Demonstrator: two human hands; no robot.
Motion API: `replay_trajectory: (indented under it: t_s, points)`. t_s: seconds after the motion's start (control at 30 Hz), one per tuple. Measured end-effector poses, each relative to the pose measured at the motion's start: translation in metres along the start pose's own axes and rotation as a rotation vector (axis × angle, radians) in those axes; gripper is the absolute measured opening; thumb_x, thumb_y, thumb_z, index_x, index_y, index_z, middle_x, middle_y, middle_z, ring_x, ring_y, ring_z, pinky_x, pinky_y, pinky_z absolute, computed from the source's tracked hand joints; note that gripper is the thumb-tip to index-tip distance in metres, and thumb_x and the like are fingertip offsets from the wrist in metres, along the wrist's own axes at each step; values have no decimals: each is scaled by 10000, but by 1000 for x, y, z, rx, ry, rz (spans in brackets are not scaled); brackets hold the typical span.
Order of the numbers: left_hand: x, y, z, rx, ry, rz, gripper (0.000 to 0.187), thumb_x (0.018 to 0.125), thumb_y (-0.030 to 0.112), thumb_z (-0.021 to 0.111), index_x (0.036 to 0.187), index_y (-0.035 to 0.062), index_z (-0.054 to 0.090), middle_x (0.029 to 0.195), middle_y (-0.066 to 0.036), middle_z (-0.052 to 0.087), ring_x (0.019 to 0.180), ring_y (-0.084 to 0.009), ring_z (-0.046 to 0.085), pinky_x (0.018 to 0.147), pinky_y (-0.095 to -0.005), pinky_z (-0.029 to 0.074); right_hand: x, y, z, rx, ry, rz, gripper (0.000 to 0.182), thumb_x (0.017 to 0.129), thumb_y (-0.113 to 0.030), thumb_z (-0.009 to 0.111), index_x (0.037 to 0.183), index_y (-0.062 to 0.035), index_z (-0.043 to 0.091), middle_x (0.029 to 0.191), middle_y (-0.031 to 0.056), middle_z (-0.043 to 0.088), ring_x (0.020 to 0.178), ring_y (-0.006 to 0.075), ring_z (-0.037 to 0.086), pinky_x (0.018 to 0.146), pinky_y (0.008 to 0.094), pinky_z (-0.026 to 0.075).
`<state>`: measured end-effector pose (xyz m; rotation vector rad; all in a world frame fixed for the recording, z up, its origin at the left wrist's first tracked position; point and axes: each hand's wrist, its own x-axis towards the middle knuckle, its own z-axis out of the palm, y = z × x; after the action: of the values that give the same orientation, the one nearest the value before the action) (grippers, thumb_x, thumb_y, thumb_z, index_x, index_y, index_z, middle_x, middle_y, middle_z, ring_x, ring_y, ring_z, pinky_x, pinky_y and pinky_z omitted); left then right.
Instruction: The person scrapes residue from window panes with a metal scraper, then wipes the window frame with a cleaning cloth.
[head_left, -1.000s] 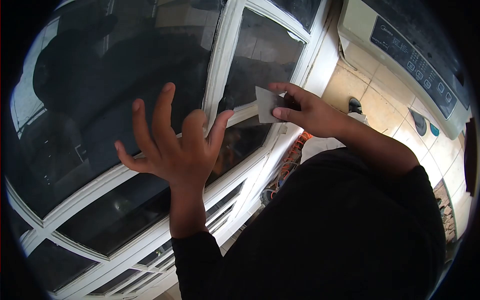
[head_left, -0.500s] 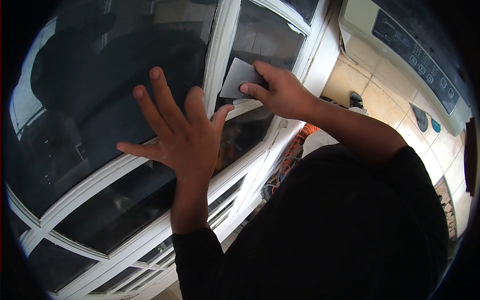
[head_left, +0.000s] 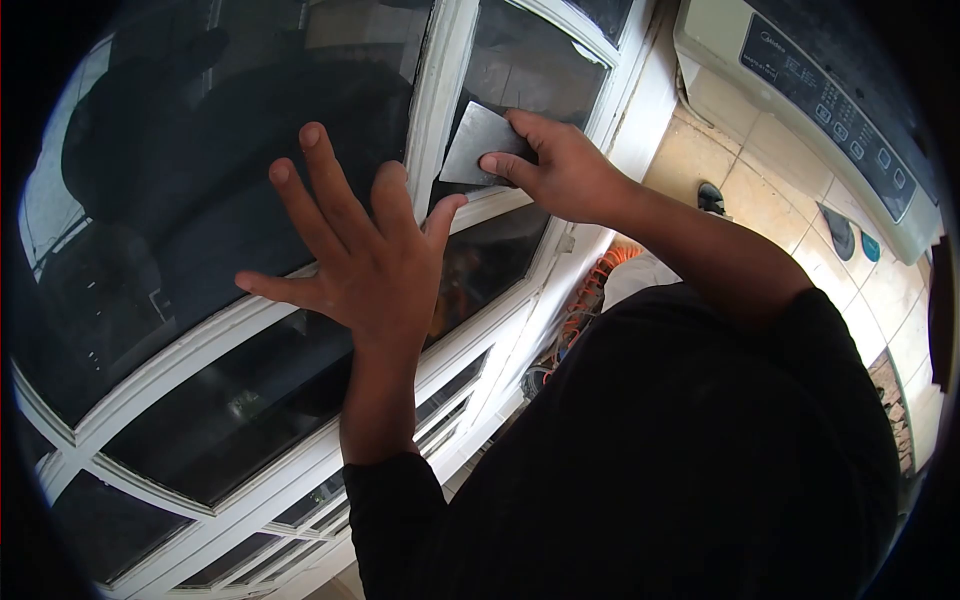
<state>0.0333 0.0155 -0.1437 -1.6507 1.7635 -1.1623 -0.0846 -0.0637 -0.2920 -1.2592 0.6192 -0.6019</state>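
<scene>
My left hand (head_left: 370,250) is spread wide, fingers apart, over the white window frame (head_left: 190,365) and its dark glass, holding nothing. My right hand (head_left: 565,165) pinches a flat grey rectangular sheet (head_left: 476,142) between thumb and fingers. The sheet lies close to a small glass pane (head_left: 535,60), beside the white upright bar (head_left: 440,90) and just above a crossbar. Whether the sheet touches the glass is hard to tell.
A machine with a Midea control panel (head_left: 835,110) stands at the upper right. Orange coiled hose (head_left: 590,290) lies below the window's right edge. A dark shoe (head_left: 711,197) and slippers (head_left: 838,232) are on the tiled floor (head_left: 765,215).
My right hand and the grey sheet have moved slightly up along the pane. My left hand stays spread in almost the same place.
</scene>
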Motion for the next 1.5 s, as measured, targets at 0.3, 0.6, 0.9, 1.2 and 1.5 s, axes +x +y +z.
replay_trajectory:
  t_s: [0.3,0.6,0.9,1.2,1.5]
  points:
    - [0,0,0,34,7,1,641,575,749,731,932,248,550,1503,-131,384,1440,-342,243,994,-746,-153,3,1,0,102,-42,31,273,930,-238,663,1025,0,567,852,93,645,752,120,578,710,307,474]
    - [1,4,0,22,19,-27,558,610,701,726,917,278,529,1448,-144,467,1414,-364,316,1006,-769,-108,3,-5,-2,69,-32,23,276,922,-236,674,1031,-2,575,857,98,651,743,126,572,694,316,472]
    - [2,4,2,31,29,-26,570,615,721,707,919,273,530,1454,-154,457,1405,-367,329,1019,-758,-70,-1,-14,-2,-20,-12,-18,288,910,-265,687,1012,-14,589,802,101,633,693,127,545,662,319,463]
    - [4,5,-3,16,-9,-27,564,617,738,684,913,287,517,1451,-165,458,1399,-375,334,1053,-725,-29,2,-8,-1,21,-17,-36,300,909,-280,686,1004,-11,591,818,111,641,702,136,576,643,324,464]
    - [6,5,-2,2,3,-25,627,523,730,741,905,292,505,1450,-171,458,1398,-380,336,1052,-729,-12,2,-6,2,30,-14,-30,274,910,-247,687,1004,-8,593,840,109,650,727,125,583,660,322,473]
